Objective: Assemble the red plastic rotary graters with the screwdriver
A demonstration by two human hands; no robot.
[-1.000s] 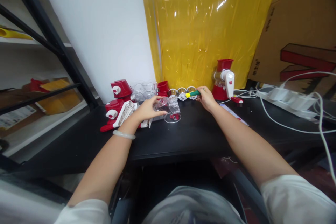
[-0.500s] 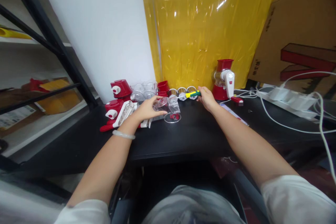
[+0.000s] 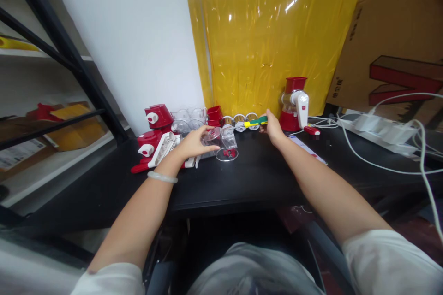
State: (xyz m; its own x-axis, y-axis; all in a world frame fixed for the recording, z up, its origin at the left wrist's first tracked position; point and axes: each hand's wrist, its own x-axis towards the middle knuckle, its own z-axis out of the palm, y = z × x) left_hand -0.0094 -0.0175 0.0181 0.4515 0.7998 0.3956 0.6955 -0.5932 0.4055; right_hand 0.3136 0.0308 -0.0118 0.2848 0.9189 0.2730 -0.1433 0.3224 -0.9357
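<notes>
My right hand point(image 3: 272, 130) is closed around the green end of a screwdriver point(image 3: 256, 122) with a yellow-and-green handle. Its thin shaft points left at a clear plastic part point(image 3: 212, 134). That part sits between the thumb and fingers of my left hand point(image 3: 197, 143), which curves round it from the left; whether the screwdriver tip touches it is too small to tell. Just below lies a round clear dish point(image 3: 221, 159) with small red pieces in it. Another clear plastic piece point(image 3: 229, 140) stands beside the dish.
On the left of the black table point(image 3: 221, 184) are red grinder bodies point(image 3: 157, 117) and white crank handles point(image 3: 164, 150). Clear cups point(image 3: 188, 115) and metal drums point(image 3: 239, 122) stand behind. An assembled red-and-white grinder point(image 3: 294, 106), a phone-like slab point(image 3: 308, 150) and a power strip point(image 3: 384, 133) lie right.
My right hand has shifted its grip on the screwdriver slightly, its fingers now raised a little higher. My left hand keeps its hold on the clear part.
</notes>
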